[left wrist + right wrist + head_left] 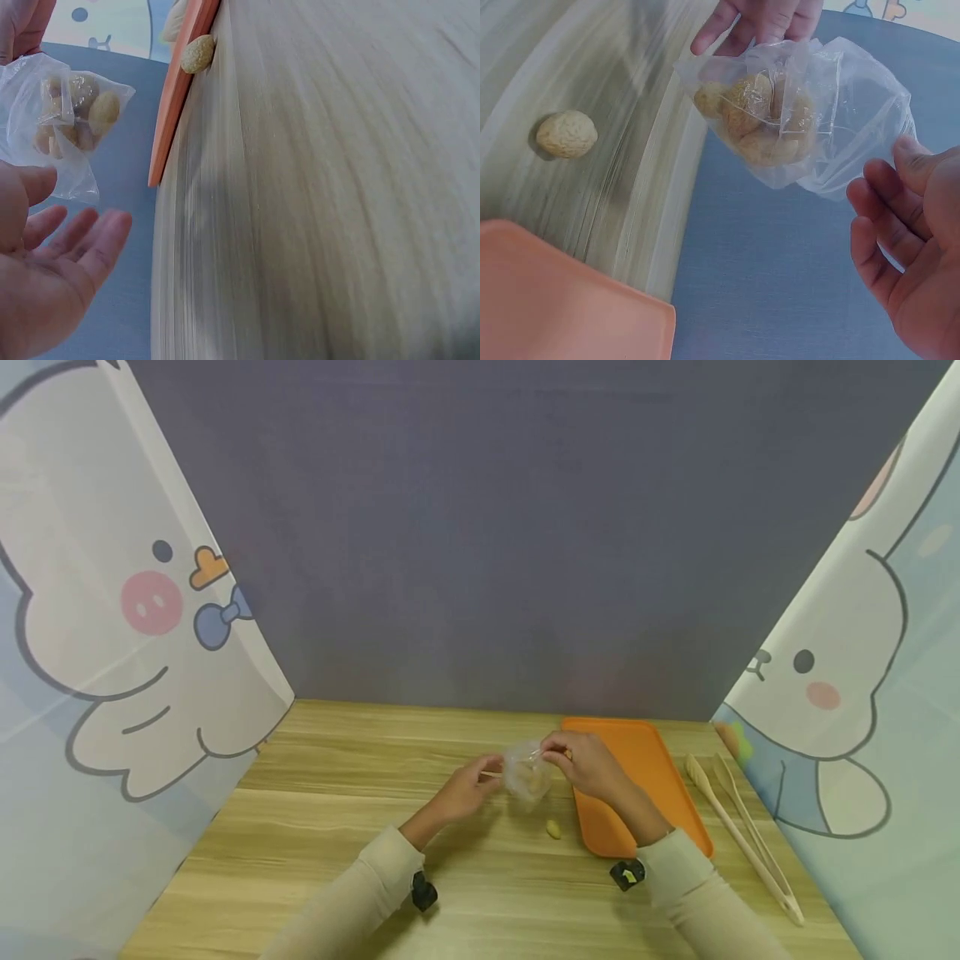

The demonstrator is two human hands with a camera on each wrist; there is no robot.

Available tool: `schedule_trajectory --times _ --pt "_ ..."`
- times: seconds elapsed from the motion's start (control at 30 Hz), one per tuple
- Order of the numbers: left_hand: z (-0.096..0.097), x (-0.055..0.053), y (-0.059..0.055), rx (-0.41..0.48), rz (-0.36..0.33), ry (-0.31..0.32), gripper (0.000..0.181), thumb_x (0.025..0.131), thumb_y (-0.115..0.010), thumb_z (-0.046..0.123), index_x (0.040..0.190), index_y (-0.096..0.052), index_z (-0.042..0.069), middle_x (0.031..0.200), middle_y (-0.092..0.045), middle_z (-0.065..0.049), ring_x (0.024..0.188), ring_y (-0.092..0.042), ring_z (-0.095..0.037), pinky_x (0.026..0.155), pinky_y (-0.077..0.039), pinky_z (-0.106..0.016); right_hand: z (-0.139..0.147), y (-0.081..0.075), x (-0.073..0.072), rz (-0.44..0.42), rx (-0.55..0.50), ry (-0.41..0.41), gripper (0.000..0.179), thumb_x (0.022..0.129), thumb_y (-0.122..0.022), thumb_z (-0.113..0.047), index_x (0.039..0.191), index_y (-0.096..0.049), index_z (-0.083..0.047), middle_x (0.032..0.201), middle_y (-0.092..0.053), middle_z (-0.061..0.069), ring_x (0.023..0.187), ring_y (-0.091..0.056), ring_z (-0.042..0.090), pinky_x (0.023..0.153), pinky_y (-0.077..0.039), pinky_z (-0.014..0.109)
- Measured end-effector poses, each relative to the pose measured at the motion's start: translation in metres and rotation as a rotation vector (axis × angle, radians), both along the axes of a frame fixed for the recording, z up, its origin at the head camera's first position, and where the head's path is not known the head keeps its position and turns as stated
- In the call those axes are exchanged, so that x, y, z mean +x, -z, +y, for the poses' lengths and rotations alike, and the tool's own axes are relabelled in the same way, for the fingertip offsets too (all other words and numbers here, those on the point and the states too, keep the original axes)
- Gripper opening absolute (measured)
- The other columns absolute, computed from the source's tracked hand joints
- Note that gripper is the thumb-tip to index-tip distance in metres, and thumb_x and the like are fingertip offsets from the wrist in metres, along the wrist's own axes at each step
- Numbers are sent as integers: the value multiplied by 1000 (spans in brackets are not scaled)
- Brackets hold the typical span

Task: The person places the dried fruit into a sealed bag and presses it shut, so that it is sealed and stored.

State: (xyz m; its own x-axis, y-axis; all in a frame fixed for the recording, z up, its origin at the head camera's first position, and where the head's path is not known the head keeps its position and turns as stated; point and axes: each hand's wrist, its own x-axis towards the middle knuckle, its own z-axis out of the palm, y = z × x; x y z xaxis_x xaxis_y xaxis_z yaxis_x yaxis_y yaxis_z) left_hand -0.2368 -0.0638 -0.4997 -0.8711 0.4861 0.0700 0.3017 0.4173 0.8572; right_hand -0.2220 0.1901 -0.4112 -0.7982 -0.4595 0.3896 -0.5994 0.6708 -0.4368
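Note:
A clear plastic bag (pixel 527 774) with several tan, wrinkled walnuts (pixel 761 124) inside is held up above the table. My right hand (pixel 587 766) pinches the bag's upper edge between thumb and fingers. At the bag's other side is my left hand (pixel 468 791), its fingers loosely extended; in the left wrist view the left thumb lies close to the plastic, and contact is hard to tell. One loose walnut (pixel 568 134) lies on the table below the bag, left of the orange tray.
An orange tray (pixel 626 743) lies under and beside the right forearm. To its right are pale wooden tongs (pixel 742 827), slanting along the table. A grey panel (pixel 480 543) stands behind the wooden table (pixel 360 743), with cartoon-printed sheets on both sides.

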Motion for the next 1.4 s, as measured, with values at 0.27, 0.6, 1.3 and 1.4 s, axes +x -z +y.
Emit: schedule_trajectory --times 0.27,0.6,1.3,1.4 --pt "5 3 1 42 0 -13 33 104 -60 14 134 -58 1 119 -68 -16 106 -68 -28 82 -59 -31 0 0 1 -4 -34 -28 4 95 -71 -17 95 -74 -18 91 -75 -4 74 -63 5 64 -52 23" --pt "4 8 5 15 4 -51 12 104 -59 13 110 -67 7 94 -69 -7 86 -71 -22 72 -58 -26 1 -2 1 -14 -37 -28 5 96 -70 -17 96 -74 -15 91 -75 -2 75 -64 9 64 -52 23" --pt "-22 10 19 -218 345 -35 9 103 -57 5 101 -65 3 79 -56 3 70 -48 -5 71 -51 -25 25 -19 -8 62 -29 79 7 100 -66 -13 97 -71 -9 83 -72 2 72 -64 13 64 -51 28" --pt "-23 10 17 -214 380 -46 7 101 -58 3 100 -65 2 82 -60 -1 73 -53 -7 71 -52 -25 29 -22 -10 119 -37 97 8 99 -67 -11 94 -72 -7 80 -71 3 69 -66 16 61 -52 27"
